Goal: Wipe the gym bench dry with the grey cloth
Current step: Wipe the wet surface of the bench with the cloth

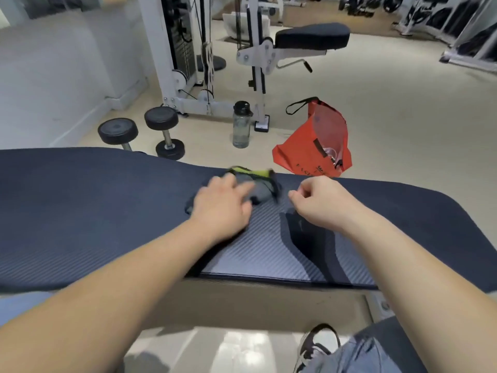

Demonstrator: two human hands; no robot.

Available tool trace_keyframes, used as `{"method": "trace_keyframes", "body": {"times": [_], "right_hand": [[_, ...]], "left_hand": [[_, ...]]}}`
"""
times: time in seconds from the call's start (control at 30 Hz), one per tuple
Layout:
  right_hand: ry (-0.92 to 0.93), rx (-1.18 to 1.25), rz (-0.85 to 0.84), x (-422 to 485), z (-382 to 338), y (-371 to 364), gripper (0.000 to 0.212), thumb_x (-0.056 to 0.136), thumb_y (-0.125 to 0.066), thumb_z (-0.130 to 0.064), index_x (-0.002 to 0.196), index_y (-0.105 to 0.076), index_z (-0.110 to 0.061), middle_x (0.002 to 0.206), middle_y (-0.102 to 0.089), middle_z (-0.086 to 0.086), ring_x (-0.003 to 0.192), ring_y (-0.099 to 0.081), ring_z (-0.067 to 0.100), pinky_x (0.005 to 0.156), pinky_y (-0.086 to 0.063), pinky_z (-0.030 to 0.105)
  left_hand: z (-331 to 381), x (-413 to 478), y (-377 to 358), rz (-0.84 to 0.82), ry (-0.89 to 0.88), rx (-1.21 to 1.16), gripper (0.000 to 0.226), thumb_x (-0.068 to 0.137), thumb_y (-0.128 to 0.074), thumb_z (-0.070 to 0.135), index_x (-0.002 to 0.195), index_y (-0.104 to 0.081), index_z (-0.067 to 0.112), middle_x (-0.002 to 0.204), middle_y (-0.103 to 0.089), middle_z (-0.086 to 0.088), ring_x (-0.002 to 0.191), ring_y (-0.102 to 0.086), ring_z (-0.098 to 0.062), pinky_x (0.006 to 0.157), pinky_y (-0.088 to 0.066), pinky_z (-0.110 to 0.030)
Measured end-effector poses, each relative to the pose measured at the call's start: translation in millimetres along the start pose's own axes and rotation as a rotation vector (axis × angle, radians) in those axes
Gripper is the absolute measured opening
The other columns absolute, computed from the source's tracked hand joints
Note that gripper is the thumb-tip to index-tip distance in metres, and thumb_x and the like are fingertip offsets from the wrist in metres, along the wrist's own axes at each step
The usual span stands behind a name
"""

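Across the gym bench (94, 211), the left hand (223, 205) presses the grey cloth (262, 191) with flat, spread fingers (243, 188); the right hand (320, 203) hovers beside it, fingers loosely curled, empty.

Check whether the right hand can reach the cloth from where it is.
Probably yes. The right hand hovers beside the cloth on the bench, with only bare surface between them. The left hand covers the cloth's left part, but its right edge lies free.
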State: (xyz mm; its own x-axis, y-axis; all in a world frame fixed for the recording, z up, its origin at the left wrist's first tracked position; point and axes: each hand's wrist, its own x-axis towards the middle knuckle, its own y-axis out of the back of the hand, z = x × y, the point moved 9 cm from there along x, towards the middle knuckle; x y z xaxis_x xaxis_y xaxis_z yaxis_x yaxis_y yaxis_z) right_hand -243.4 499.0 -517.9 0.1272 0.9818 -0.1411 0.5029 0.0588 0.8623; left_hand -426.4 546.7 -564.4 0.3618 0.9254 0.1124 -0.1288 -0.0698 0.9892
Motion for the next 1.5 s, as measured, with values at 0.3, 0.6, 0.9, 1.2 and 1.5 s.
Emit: {"method": "trace_keyframes", "body": {"times": [0.3,0.6,0.9,1.2,1.5], "right_hand": [[0.044,0.099,0.054,-1,-1,14,0.037,0.1,-0.058,-0.035,0.07,-0.058,-0.013,0.07,-0.064,0.002,0.068,-0.058,0.019,0.06,-0.044,0.031],[0.164,0.068,-0.122,-2,-57,-29,0.041,0.099,-0.057,-0.038,0.065,-0.051,-0.016,0.058,-0.056,-0.003,0.06,-0.055,0.016,0.058,-0.041,0.031],[0.28,-0.082,-0.238,-9,-94,-71,0.035,0.097,-0.057,-0.044,0.07,-0.059,-0.022,0.077,-0.068,-0.004,0.08,-0.064,0.02,0.072,-0.051,0.034],[0.267,-0.125,-0.151,-24,-68,-41,0.033,0.097,-0.055,-0.048,0.075,-0.062,-0.024,0.082,-0.067,-0.005,0.086,-0.064,0.024,0.081,-0.057,0.041],[0.082,0.055,0.003,-33,22,28,0.044,0.1,-0.055,-0.038,0.074,-0.063,-0.004,0.072,-0.069,0.015,0.068,-0.063,0.03,0.069,-0.056,0.04]], "left_hand": [[92,-61,2,-0.018,-0.249,-0.122,0.047,0.091,-0.045,0.041,0.135,-0.054,0.031,0.117,-0.053,-0.004,0.109,-0.053,-0.029,0.08,-0.048,-0.042],[-97,-63,16,0.047,0.438,-0.055,0.047,0.096,-0.045,0.043,0.143,-0.048,0.038,0.13,-0.054,-0.006,0.115,-0.05,-0.033,0.088,-0.045,-0.044],[-154,-108,30,0.003,0.378,-0.021,0.044,0.098,-0.044,0.046,0.141,-0.048,0.043,0.125,-0.054,-0.002,0.115,-0.052,-0.03,0.089,-0.051,-0.044],[-46,-100,17,-0.053,0.09,-0.105,0.048,0.098,-0.044,0.043,0.146,-0.044,0.04,0.12,-0.051,-0.001,0.118,-0.051,-0.026,0.085,-0.052,-0.041],[39,-26,-3,-0.057,0.376,-0.147,0.038,0.097,-0.043,0.033,0.129,-0.053,0.017,0.13,-0.048,-0.014,0.124,-0.048,-0.036,0.086,-0.048,-0.047]]}}
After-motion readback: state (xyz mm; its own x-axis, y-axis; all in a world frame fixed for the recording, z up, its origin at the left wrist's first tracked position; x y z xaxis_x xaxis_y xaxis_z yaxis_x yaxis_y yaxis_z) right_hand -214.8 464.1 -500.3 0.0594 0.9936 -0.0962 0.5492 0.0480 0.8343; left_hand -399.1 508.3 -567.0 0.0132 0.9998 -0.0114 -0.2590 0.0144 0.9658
